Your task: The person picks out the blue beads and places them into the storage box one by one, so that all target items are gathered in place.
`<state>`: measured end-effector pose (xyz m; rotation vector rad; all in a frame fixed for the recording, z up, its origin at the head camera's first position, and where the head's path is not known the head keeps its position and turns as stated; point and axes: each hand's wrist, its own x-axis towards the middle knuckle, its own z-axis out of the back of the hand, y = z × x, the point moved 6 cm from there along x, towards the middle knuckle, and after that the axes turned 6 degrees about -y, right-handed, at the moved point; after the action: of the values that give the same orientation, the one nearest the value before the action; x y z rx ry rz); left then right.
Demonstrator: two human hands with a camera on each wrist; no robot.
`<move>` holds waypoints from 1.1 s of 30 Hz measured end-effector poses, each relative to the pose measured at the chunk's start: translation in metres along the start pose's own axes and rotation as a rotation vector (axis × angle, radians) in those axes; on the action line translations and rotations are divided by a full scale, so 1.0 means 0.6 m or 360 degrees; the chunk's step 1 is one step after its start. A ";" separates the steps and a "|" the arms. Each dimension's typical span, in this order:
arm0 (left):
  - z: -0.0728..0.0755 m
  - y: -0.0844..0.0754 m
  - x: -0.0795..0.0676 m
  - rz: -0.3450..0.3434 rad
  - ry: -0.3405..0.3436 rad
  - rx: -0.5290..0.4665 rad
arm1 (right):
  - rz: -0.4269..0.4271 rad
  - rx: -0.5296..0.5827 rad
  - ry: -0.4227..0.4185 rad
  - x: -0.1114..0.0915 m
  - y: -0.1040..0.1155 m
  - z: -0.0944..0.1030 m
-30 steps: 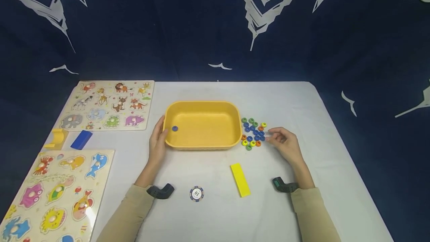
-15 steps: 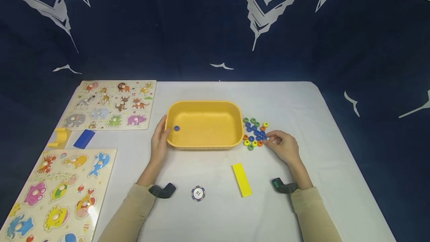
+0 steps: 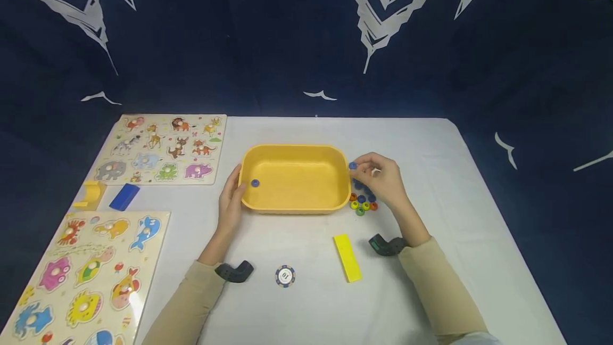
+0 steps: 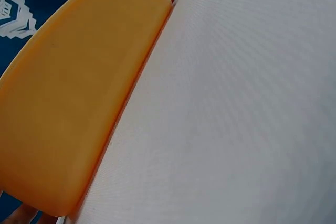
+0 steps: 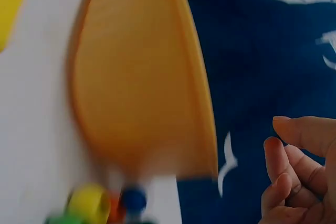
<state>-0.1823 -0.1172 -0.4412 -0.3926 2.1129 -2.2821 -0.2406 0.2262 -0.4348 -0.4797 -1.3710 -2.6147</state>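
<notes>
Yellow tray (image 3: 306,188) sits at centre, its left end gripped by the left hand (image 3: 231,204). One blue bead (image 3: 255,183) is seen inside, towards the left; a second bead (image 3: 353,165) is pinched at the fingertips of the right hand (image 3: 387,179), just beside the right rim. Work judged early: mixed beads (image 3: 361,199) are left loose, right of the tray. Their far part is covered by the right hand; no full count possible. Pinched bead not made out from the right wrist, where loose beads are blurred and cut off.

Head view forward and down, close low wrist views, all sharing yellow tray (image 3: 299,185)
</notes>
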 end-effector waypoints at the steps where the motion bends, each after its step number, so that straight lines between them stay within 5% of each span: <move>1: 0.000 0.000 0.001 -0.0004 0.0001 -0.0006 | 0.0014 0.0022 0.0070 0.008 0.036 -0.012; 4: -0.001 0.001 0.002 -0.0009 0.0007 -0.0007 | 0.0018 0.0036 0.0273 0.026 0.128 -0.054; 6: -0.002 0.002 0.003 -0.0006 0.0012 -0.0006 | 0.0041 0.0029 0.0355 0.036 0.153 -0.089; 13: -0.003 0.002 0.001 0.0007 0.0008 0.0005 | -0.0022 -0.0003 0.0601 0.049 0.175 -0.219; 18: 0.002 0.000 0.001 -0.0013 0.0003 -0.0008 | -0.0022 -0.0109 0.0756 0.040 0.184 -0.278; 30: 0.002 -0.003 0.000 -0.0034 -0.0003 -0.0003 | -0.0001 -0.0147 0.0861 0.029 0.181 -0.319; 33: 0.002 0.017 0.005 -0.0025 0.0003 -0.0024 | -0.0004 -0.0184 0.0894 0.029 0.180 -0.319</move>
<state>-0.1867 -0.1196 -0.4503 -0.4083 2.1366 -2.2773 -0.2670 0.0077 -0.4471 0.2371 -1.0356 -2.5500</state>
